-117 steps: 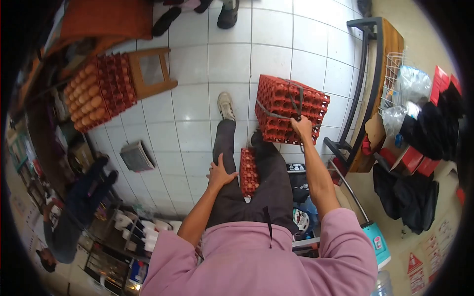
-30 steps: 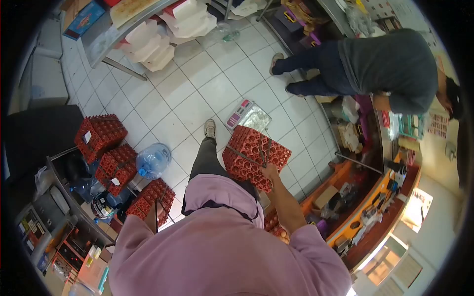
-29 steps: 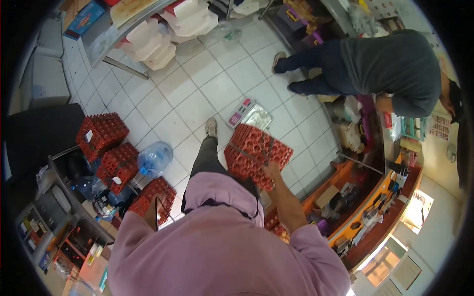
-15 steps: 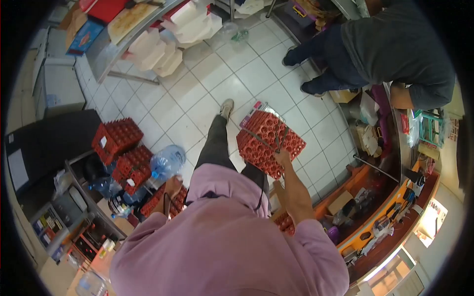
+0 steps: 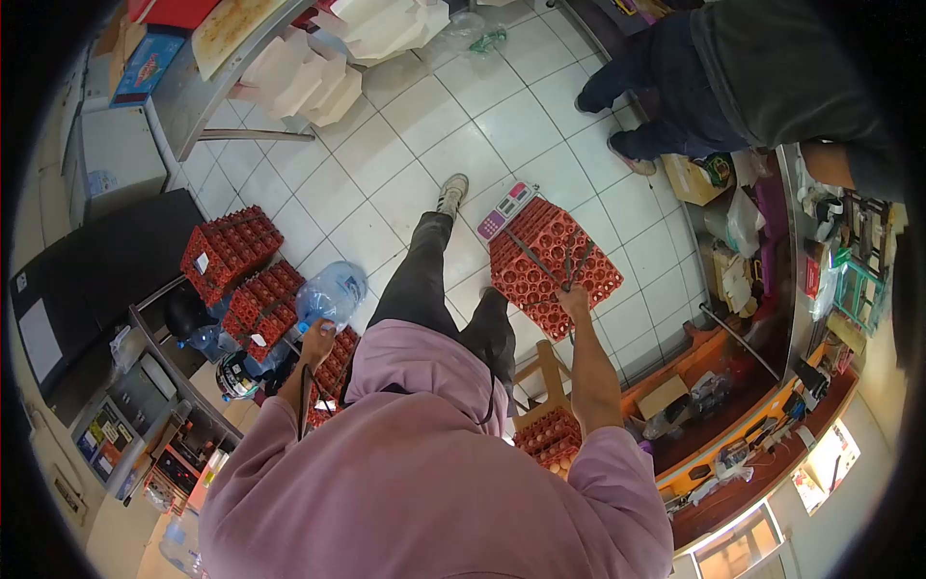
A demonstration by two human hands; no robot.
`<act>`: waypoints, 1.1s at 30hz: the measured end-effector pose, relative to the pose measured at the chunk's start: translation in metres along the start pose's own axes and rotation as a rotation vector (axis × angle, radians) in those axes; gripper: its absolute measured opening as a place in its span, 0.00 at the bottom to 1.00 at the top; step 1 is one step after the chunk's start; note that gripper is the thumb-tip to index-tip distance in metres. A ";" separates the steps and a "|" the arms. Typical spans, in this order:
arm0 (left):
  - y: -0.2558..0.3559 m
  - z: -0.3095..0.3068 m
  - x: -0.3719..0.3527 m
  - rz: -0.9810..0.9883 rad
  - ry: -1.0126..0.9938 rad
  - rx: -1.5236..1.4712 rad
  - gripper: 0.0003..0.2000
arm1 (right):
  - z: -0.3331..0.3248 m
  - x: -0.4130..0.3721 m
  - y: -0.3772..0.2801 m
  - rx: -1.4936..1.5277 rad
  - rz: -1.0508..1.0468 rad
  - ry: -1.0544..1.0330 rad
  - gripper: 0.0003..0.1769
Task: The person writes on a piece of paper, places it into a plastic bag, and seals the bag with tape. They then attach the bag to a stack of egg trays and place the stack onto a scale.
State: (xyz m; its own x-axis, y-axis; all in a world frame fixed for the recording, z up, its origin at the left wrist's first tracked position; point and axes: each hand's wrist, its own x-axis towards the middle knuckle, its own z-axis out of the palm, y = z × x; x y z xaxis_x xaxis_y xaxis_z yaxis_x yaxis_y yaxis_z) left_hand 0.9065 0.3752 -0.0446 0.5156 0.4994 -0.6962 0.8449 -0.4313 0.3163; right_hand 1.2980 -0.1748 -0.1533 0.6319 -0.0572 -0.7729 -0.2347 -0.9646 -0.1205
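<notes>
My right hand (image 5: pixel 576 301) is closed on the dark straps tied round a stack of red egg trays (image 5: pixel 557 265), at the right of my legs. A scale with a pink keypad (image 5: pixel 506 210) shows at the far edge of that stack. On the left, my left hand (image 5: pixel 317 340) is at the neck of a large clear blue water bottle (image 5: pixel 333 292); whether its fingers grip the neck is not clear. More red tray stacks (image 5: pixel 231 253) stand left of the bottle.
A person (image 5: pixel 772 82) in dark clothes stands at the upper right beside a counter (image 5: pixel 793 261). A metal table (image 5: pixel 183 106) is at the upper left. Near my right leg are a wooden stool (image 5: pixel 543 376) and more red trays (image 5: pixel 548 434).
The strapped stack in my right hand has shifted right, and more of the scale shows. My left hand has come up to the bottle neck. The other person's feet have shifted slightly right.
</notes>
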 end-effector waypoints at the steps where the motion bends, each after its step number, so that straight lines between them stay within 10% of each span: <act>1: 0.001 -0.001 -0.002 -0.027 -0.020 0.009 0.16 | -0.002 0.007 0.008 0.016 0.025 -0.043 0.21; 33: 0.043 0.003 -0.012 -0.125 -0.002 0.035 0.15 | -0.020 0.012 0.002 -0.008 -0.062 0.009 0.23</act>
State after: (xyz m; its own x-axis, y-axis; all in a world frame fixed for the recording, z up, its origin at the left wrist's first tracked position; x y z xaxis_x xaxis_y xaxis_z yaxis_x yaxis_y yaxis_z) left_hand 0.9368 0.3486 -0.0246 0.4063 0.5492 -0.7302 0.8970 -0.3918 0.2045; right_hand 1.3200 -0.1827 -0.1509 0.6516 -0.0001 -0.7585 -0.1894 -0.9683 -0.1626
